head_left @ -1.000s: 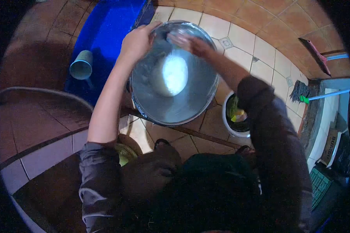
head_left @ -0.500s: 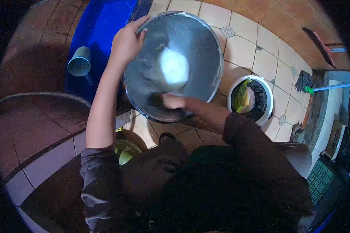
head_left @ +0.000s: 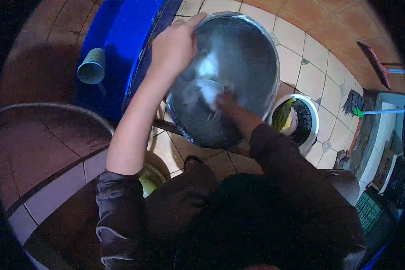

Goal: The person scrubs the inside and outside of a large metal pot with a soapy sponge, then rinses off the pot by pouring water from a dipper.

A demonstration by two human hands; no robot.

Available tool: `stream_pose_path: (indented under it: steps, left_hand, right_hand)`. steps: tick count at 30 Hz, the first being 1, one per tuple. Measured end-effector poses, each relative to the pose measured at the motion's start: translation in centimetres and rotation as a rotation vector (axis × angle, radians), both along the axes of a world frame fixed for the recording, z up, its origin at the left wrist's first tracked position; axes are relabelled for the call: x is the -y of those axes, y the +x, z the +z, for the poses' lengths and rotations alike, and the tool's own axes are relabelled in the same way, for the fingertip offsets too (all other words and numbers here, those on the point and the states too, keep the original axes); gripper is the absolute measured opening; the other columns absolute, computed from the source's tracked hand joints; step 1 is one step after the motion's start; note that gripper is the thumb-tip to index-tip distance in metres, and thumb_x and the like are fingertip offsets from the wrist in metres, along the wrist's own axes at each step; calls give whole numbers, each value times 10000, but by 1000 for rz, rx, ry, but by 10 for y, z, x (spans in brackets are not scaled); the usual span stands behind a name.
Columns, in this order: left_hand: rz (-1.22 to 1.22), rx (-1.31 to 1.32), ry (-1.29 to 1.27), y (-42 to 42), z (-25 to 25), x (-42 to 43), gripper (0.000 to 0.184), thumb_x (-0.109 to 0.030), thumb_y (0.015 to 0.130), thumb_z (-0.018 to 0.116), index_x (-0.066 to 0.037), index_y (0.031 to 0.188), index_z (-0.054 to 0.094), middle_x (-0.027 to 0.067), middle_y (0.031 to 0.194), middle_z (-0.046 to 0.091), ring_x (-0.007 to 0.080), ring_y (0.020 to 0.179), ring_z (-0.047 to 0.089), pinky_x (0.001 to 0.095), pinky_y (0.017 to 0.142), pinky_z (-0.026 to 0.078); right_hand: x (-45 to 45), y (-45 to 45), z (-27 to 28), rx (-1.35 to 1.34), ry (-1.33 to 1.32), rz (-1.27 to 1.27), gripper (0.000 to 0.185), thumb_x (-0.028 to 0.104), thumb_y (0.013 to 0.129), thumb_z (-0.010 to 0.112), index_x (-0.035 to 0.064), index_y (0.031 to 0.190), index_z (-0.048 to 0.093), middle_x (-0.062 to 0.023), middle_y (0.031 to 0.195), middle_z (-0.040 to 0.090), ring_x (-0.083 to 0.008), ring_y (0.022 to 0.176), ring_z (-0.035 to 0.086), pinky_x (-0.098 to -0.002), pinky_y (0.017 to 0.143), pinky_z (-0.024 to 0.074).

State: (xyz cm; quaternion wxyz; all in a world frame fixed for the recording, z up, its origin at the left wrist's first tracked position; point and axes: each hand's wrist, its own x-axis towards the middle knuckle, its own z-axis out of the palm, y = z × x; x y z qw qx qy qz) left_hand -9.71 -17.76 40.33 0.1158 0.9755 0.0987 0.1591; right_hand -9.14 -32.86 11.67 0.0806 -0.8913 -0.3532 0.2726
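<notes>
A big round metal basin (head_left: 256, 49) is tilted up in front of me, its inner wall grey and wet-looking. My left hand (head_left: 173, 47) grips its rim at the upper left, fingers over the edge. Inside the bowl, my right hand (head_left: 225, 99) is blurred by motion against the inner surface. Its fingers look curled, but what they hold is lost in the blur. A bright white patch of glare or suds shows beside the right hand.
On the left, a cup-shaped dipper (head_left: 91, 72) rests in a blue tub (head_left: 117, 27). A white bucket (head_left: 316, 121) with dark contents and a yellow-green piece stands right of the basin. Farther right are a mop (head_left: 354, 103), a pink squeegee (head_left: 378, 65) and a green crate (head_left: 369, 211).
The basin has shifted right and is tilted more, with my left hand moving along with it. My right hand has swept up and to the right inside the bowl.
</notes>
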Motion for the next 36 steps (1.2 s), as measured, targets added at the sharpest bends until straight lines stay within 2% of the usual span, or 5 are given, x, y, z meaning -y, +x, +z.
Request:
stream_pose_path:
  steps: [8,14,25,31,36]
  left_hand:
    - [-10,13,-8,6,-4,-2,489,-84,821,571,-237,1285,549,186,952,645,380,858,637,470,759,515]
    - [-8,-30,45,12,-1,3,498,-82,812,571,-241,1283,557,187,941,651,363,840,651,464,747,525]
    - [-44,-115,36,33,4,22,515,-59,814,566,-246,1293,544,188,993,636,364,902,643,460,784,520]
    - [-78,-101,29,32,9,28,500,-49,828,557,-239,1291,541,198,1013,630,385,929,627,465,801,512]
    - [-87,-68,36,31,5,30,510,-49,804,553,-247,1274,563,168,921,637,349,856,648,451,742,526]
  right_hand:
    - [-115,-68,93,-1147,828,-314,539,353,994,405,6,1403,354,-152,1406,425,-236,1304,380,-425,1073,311]
    - [-17,-33,11,-376,498,492,503,381,963,428,61,1351,454,-164,1370,443,-288,1263,416,-424,1051,335]
    - [-55,230,-174,-21,246,255,458,416,855,600,101,1188,584,-157,1218,579,-351,1116,563,-453,917,464]
    - [-16,40,-138,279,507,-324,623,532,913,500,8,1250,491,-191,1252,530,-318,1081,553,-430,931,444]
    - [-55,-50,38,-644,581,-149,576,490,912,501,27,1255,505,-190,1246,543,-334,1104,545,-447,962,420]
